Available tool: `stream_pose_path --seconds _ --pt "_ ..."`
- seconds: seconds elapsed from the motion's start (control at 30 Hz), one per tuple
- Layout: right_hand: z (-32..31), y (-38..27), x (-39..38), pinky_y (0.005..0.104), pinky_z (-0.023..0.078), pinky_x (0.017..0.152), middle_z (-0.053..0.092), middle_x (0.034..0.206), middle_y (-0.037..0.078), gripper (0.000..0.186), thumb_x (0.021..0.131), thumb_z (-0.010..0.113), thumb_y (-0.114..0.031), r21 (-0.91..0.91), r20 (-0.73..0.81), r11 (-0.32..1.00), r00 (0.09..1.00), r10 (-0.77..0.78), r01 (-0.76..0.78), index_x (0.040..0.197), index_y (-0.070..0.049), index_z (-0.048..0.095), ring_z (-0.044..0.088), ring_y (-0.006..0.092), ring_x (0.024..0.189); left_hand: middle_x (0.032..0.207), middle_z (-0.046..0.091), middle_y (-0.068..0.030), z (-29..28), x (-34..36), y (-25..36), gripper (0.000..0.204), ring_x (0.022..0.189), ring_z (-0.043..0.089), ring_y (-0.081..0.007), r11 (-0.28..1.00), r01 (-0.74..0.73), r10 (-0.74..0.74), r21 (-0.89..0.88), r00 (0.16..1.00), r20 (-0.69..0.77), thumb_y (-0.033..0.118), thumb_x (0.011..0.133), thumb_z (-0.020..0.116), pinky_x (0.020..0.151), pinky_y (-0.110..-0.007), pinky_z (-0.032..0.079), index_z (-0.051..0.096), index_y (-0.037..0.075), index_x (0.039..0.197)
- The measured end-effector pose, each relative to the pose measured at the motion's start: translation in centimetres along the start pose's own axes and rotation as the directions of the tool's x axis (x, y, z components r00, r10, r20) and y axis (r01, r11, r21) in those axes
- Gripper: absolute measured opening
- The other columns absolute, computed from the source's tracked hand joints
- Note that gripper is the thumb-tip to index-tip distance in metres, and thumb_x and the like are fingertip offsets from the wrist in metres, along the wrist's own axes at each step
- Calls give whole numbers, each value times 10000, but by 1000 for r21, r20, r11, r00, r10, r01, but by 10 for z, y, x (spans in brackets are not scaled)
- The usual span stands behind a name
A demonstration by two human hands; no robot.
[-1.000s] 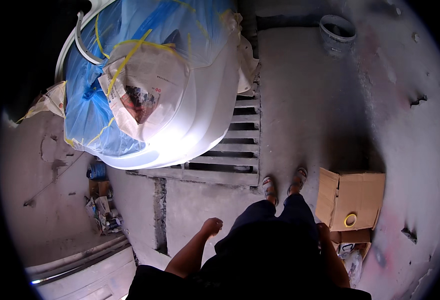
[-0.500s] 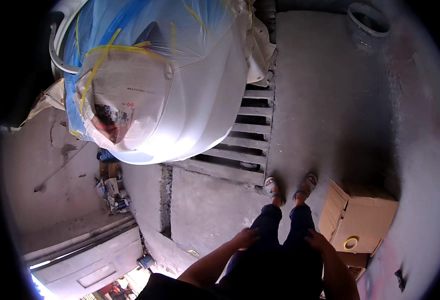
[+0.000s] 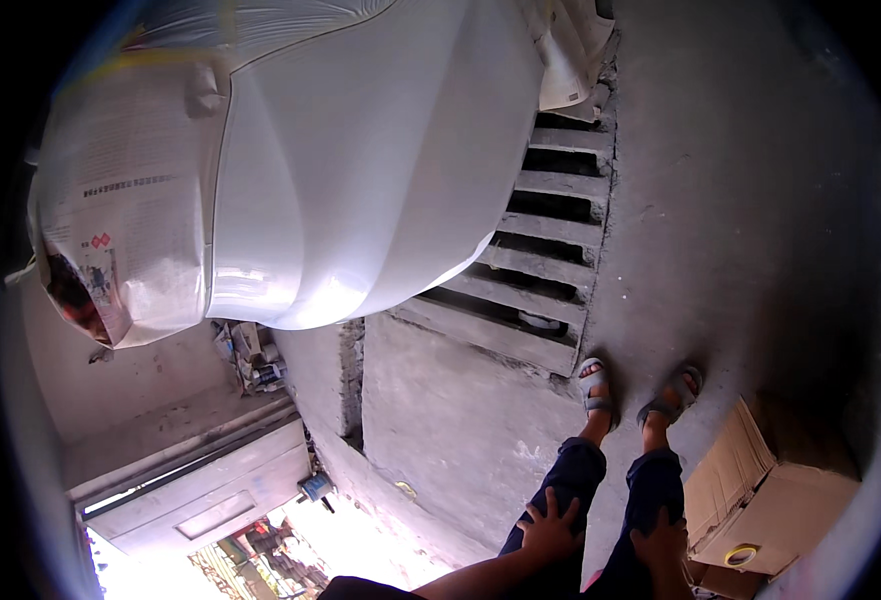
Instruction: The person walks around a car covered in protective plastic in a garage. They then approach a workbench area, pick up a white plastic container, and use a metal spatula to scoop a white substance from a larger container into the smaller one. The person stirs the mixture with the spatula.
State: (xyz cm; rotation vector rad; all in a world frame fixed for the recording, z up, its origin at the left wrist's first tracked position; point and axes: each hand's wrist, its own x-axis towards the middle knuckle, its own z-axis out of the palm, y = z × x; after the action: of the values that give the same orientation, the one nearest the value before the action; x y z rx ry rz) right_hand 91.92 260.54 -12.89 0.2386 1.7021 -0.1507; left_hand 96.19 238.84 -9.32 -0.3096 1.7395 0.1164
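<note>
My left hand (image 3: 550, 528) rests on my left trouser leg near the knee with its fingers spread, holding nothing. On the other leg lies my right hand (image 3: 660, 543), darker in shadow, its fingers apart and likewise free of any object. Ahead and to the left stands a pale, smooth car body panel (image 3: 360, 170). Newspaper masking (image 3: 150, 170) covers its left side, and clear plastic film (image 3: 290, 25) with yellow tape lies across the top. Neither hand touches the car.
A slatted floor grate (image 3: 550, 230) with open gaps runs beside the car, ahead of my sandalled feet (image 3: 597, 390). To my right is a cardboard box (image 3: 770, 510) with a yellow tape roll (image 3: 740, 555) against it. At lower left are a pale door panel (image 3: 210, 500) and a bright opening.
The view has tilted and come closer to the car, which looks larger. Both hands have slid down my legs toward the knees, and the left fingers now show spread.
</note>
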Motion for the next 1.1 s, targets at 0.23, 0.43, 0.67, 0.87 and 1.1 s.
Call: stream_pose_path --seconds 0.23,0.43,0.67,0.87,1.1 --pt "10 -9 2 510 416 969 459 1236 330 825 715 680 -512 -37 -118 999 993 14 -18 1387 -115 411 498 479 1127 1525 112 -276 -4 4 -4 738 1251 279 -636 1000 -15 16 23 999 -51 595 853 507 884 -740 345 281 266 1473" --pt "20 -2 18 511 426 956 451 1252 337 808 744 670 -493 -37 -122 999 992 -17 12 1382 -76 402 503 472 1129 1521 142 -268 -8 6 -7 721 1242 300 -632 999 -31 33 33 997 -72 582 855 511 888 -730 355 304 255 1464" --pt "-19 -18 40 529 436 950 371 1361 298 737 814 641 -366 57 -123 988 983 -135 143 1400 -34 341 491 441 1172 1509 198 -237 -12 20 -19 691 1249 317 -585 1000 -6 4 -19 996 -87 550 854 510 931 -678 364 356 218 1440" --pt "-91 -142 65 450 419 995 309 1434 283 705 840 553 -136 347 -670 658 667 -325 669 1431 26 205 497 419 1199 1497 247 -211 -5 39 -30 641 1297 310 -508 997 -20 13 -70 996 -87 493 840 515 967 -629 362 410 198 1400" --pt "-183 -317 19 427 391 1036 202 1501 248 819 780 497 -16 251 -885 12 234 -402 968 1477 0 68 552 326 1192 1491 274 -213 24 50 -48 629 1286 323 -528 964 -29 6 -263 996 -89 477 824 529 947 -681 345 430 193 1376"
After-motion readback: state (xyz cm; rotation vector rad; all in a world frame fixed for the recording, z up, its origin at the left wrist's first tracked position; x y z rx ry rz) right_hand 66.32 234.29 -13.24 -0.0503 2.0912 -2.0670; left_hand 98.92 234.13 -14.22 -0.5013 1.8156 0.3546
